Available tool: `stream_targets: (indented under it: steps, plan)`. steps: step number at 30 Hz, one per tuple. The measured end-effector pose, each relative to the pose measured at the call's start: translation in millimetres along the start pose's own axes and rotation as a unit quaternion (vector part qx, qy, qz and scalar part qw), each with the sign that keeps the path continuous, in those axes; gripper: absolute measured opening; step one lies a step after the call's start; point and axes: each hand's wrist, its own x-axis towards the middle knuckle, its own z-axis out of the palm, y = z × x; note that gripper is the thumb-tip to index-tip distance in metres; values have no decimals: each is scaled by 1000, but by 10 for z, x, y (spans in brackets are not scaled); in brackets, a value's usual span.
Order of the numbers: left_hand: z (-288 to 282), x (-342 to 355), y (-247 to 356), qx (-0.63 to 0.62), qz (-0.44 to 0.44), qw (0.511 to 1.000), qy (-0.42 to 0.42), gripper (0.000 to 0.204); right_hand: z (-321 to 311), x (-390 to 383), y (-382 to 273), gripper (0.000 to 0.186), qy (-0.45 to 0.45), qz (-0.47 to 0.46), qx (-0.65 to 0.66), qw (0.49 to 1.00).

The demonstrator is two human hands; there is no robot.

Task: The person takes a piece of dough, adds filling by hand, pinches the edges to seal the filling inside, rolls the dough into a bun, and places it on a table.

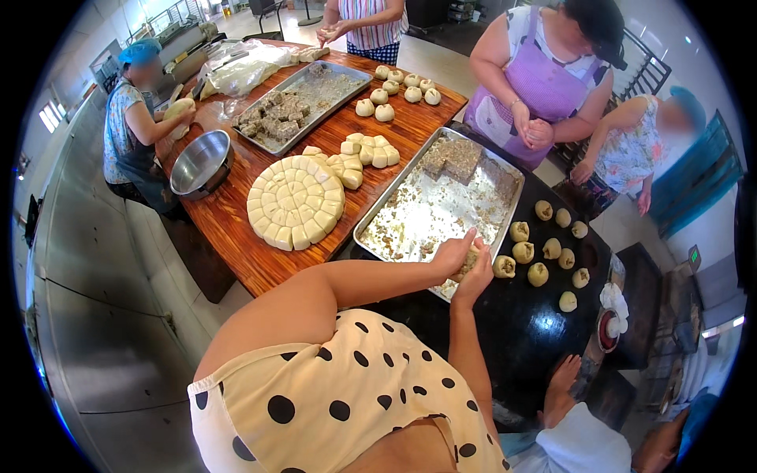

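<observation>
My left hand (453,257) and my right hand (475,277) are cupped together over the near edge of a metal tray (398,206). Between them is a dough ball with brown crumbly filling (465,270), mostly hidden by my fingers. Crumbs lie scattered on the tray, and a block of brown filling (460,160) sits at its far end. Just right of my hands, several filled dough balls (523,252) rest on a black surface, some with filling showing at the top. To the left, a round of cut dough pieces (296,202) lies on the wooden table (229,251).
A second tray (335,81) with filling chunks and a steel bowl (202,162) stand farther left. More pale dough balls (384,113) sit at the table's far edge. Co-workers stand around the tables; one in a purple apron (544,83) works opposite. Another person's hand (561,378) rests at lower right.
</observation>
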Motion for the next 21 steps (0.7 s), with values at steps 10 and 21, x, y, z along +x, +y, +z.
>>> stream_targets:
  steps: [10, 21]
  plan:
    - [-72, 6, 458, -43, -78, 958, -273, 74, -160, -54, -54, 44, 55, 65, 223, 971]
    - [-55, -91, -252, -27, -1, 998, -64, 34, 137, -200, 196, 30, 148, -140, -42, 978]
